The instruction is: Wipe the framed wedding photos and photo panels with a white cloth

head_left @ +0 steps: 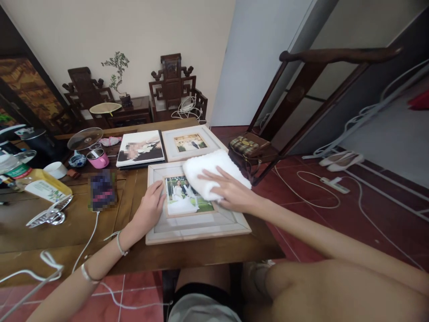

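A pale wooden picture frame (197,226) holding a wedding photo lies flat at the table's near right end. My left hand (151,206) grips its left edge, fingers bent over the rim. Under my right hand (231,192) is a folded white towel (231,166), pressed against the upper right part of the frame. The fingers of that hand curve over the towel, which covers part of the photo and the frame's corner. Just behind lies a second white picture frame (170,150), and to its left a thick photo album (156,139).
On the table's left are a pink mug (99,161), a small blue-and-white teapot (77,159), a bottle of yellow liquid (50,185), a clear hair claw (52,216) and a cabled phone-like object (102,190). A chair (298,91) with a handbag (246,145) stands right.
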A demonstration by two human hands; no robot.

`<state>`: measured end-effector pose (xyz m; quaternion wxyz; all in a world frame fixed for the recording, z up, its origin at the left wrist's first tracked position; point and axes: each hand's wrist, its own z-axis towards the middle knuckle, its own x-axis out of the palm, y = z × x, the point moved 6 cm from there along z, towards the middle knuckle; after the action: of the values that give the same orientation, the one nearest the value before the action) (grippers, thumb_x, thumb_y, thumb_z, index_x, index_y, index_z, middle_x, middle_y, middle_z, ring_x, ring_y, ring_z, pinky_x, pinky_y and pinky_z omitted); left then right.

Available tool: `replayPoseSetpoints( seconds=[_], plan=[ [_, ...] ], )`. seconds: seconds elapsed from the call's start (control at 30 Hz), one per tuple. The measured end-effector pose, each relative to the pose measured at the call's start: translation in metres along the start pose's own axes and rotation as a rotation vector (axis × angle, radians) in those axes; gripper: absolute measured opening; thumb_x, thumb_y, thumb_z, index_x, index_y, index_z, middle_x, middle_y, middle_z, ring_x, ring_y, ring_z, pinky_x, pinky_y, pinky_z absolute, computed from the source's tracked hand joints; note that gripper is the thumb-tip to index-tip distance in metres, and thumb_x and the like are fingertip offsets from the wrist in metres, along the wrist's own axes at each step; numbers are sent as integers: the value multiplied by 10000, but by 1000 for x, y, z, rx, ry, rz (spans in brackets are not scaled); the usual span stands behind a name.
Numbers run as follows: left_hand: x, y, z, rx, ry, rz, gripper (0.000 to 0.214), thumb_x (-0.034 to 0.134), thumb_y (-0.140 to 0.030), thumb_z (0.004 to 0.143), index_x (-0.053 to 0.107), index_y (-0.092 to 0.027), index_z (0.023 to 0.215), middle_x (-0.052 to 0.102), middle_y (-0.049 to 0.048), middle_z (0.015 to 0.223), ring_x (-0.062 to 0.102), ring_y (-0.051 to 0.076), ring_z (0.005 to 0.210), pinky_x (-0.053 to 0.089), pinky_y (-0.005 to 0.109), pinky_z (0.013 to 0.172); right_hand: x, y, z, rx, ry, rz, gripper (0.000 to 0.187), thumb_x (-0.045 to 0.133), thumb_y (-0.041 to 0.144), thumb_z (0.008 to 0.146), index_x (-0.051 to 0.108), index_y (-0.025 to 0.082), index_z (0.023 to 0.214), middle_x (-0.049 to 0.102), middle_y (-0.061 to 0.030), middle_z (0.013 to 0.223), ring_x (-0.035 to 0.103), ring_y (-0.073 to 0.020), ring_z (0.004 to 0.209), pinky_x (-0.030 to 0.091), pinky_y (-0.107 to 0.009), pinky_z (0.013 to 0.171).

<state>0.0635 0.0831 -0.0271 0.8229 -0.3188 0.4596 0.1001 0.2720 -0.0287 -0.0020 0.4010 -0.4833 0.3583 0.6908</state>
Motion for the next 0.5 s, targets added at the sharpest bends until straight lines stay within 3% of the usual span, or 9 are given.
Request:
replayPoseSetpoints(
  seconds=[0.07, 0.17, 0.3, 0.4, 0.5],
  plan=[
    [0, 0, 1, 20, -9, -3, 397, 397, -230, 973, 543, -98, 1318, 539, 181, 1376, 485, 274, 1310, 387, 450, 1128, 2, -16, 12, 83, -50, -39, 337, 492, 33, 730, 674, 129, 997, 452, -184, 1461, 257, -313, 1432, 182, -602, 1151],
    [1, 2, 1, 62, -30, -11, 408, 351, -180, 967, 543, -106, 1320, 539, 175, 1374, 487, 258, 1311, 381, 440, 1137, 2, -19, 19, 71, 18, -40, 374, 474, 21, 725, 663, 102, 1037, 488, -212, 1425, 309, -310, 1414, 204, -582, 1150],
    [4, 4, 1, 85, -17, 9, 434, 341, -138, 943, 531, -109, 1333, 525, 180, 1382, 471, 265, 1324, 388, 462, 1131, -17, 7, 8, -32, 214, 49, 394, 461, 2, 697, 674, 143, 998, 553, -168, 1375, 460, -294, 1325, 294, -517, 1128],
    [4, 3, 1, 81, -10, 15, 440, 345, -137, 939, 523, -127, 1342, 522, 172, 1385, 467, 267, 1326, 390, 471, 1129, -39, 32, -1, -13, 366, 152, 385, 466, 15, 708, 684, 199, 967, 702, -93, 1095, 634, -272, 1085, 478, -417, 953],
    [3, 4, 0, 53, -10, 3, 435, 347, -146, 945, 522, -138, 1343, 523, 164, 1386, 468, 265, 1327, 386, 472, 1131, -50, 62, -6, 7, 482, 229, 334, 485, 37, 724, 685, 216, 925, 695, -55, 840, 676, -244, 872, 530, -336, 777]
  ],
)
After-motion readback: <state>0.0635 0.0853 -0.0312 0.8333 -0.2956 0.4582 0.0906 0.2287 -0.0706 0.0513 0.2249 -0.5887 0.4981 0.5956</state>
